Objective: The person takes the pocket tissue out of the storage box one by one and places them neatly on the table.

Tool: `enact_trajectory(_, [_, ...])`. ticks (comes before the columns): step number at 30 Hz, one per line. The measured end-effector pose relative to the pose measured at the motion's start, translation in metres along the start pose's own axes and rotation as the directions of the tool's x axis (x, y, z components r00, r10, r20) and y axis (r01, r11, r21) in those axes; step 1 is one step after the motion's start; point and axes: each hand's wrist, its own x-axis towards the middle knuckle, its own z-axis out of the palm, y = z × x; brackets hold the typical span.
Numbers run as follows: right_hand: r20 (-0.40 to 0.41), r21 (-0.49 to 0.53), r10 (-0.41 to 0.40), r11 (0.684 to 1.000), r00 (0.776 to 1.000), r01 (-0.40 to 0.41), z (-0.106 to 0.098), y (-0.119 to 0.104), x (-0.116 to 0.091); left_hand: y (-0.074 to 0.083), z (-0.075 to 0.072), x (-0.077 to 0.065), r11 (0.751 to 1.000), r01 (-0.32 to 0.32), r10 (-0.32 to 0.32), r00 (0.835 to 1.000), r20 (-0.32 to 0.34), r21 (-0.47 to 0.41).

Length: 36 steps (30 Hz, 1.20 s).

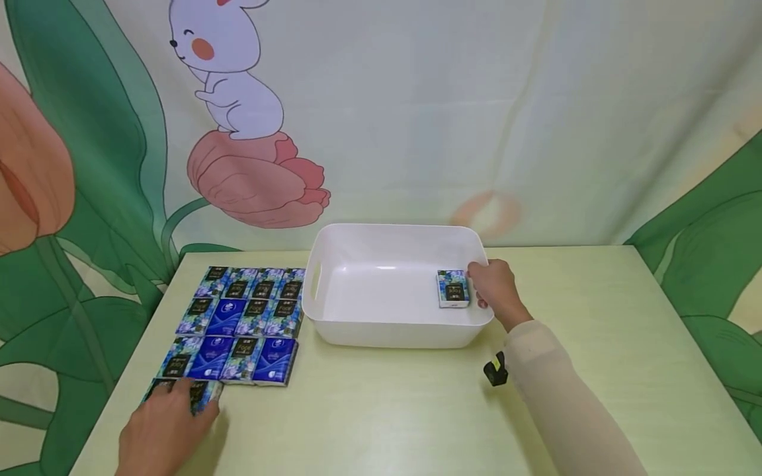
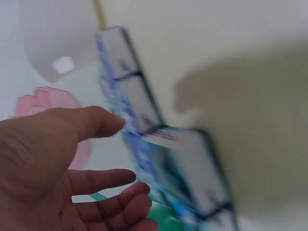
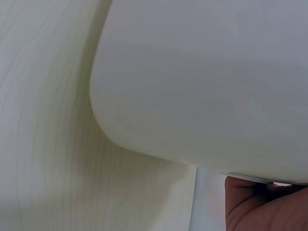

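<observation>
Blue floral and plain blue tissue packs (image 1: pixel 256 317) lie in rows on the left of the table. Over the nearest row is my left hand (image 1: pixel 163 426), its fingertips at a floral pack (image 1: pixel 205 395) that it partly hides. In the left wrist view, the left hand (image 2: pixel 53 163) has its thumb and fingers spread apart beside the blurred packs (image 2: pixel 139 103). A white plastic bin (image 1: pixel 399 336) stands at the back middle, with one floral pack (image 1: pixel 453 289) inside near its right end. My right hand (image 1: pixel 499 291) grips the bin's right end, fingers curled over the rim.
The pale wood-grain table (image 1: pixel 411 410) reaches back to a printed curtain (image 1: pixel 405 119) with a rabbit and flowers. A small black device (image 1: pixel 496 369) sits by the right wrist. The bin's left end stands close beside the back rows of packs.
</observation>
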Motion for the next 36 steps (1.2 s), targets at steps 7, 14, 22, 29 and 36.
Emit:
enact_trajectory(7, [-0.001,0.009,0.001,1.0,1.0,-0.001,-0.002,0.0,0.0,0.051,-0.03,-0.001,0.981,-0.188,0.176,0.966,-0.19,-0.044])
enact_trajectory(14, [-0.004,0.002,0.009,1.0,1.0,-0.009,-0.002,0.0,0.0,0.11,-0.053,0.011,0.908,-0.414,0.369,0.864,-0.342,-0.066])
enact_trajectory(22, [-0.007,0.0,0.012,1.0,1.0,-0.012,-0.001,0.0,0.0,0.183,-0.063,0.032,0.81,-0.584,0.521,0.756,-0.397,-0.049])
enact_trajectory(29, [-0.005,0.005,0.009,1.0,1.0,-0.009,0.002,0.001,0.001,0.237,-0.062,0.041,0.801,-0.597,0.559,0.771,-0.306,-0.043])
enact_trajectory(36, [-0.018,-0.008,0.015,1.0,1.0,-0.015,0.001,-0.002,0.0,0.284,-0.058,0.052,0.823,-0.567,0.551,0.811,-0.196,-0.03])
